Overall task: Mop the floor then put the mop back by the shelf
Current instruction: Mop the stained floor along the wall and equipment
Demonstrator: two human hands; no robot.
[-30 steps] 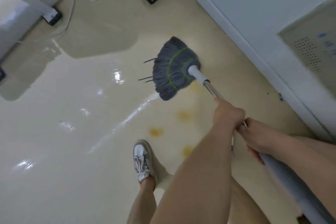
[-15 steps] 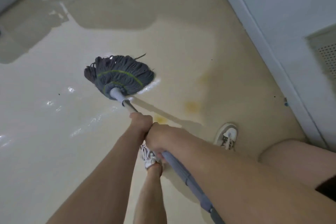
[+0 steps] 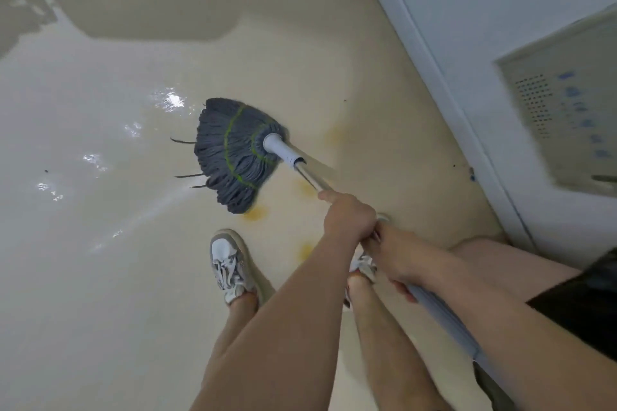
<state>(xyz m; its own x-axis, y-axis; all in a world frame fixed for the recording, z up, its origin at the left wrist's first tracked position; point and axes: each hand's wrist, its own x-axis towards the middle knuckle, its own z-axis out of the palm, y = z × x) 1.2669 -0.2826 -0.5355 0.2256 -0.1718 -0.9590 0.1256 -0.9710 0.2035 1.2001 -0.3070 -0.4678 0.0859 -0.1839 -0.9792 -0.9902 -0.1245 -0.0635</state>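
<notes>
Mopping looked midway. The mop lay on the floor at frame centre, with wet sheen to its left and yellow stains beside it. The left grip and right grip clasped its handle. No shelf showed, so the return remained undone.

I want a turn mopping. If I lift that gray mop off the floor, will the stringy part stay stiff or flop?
Probably flop: the mop head is loose gray strands, splayed flat, with a few straying sideways. It likely drips and feels heavier, since the floor around it shines wet.
</notes>
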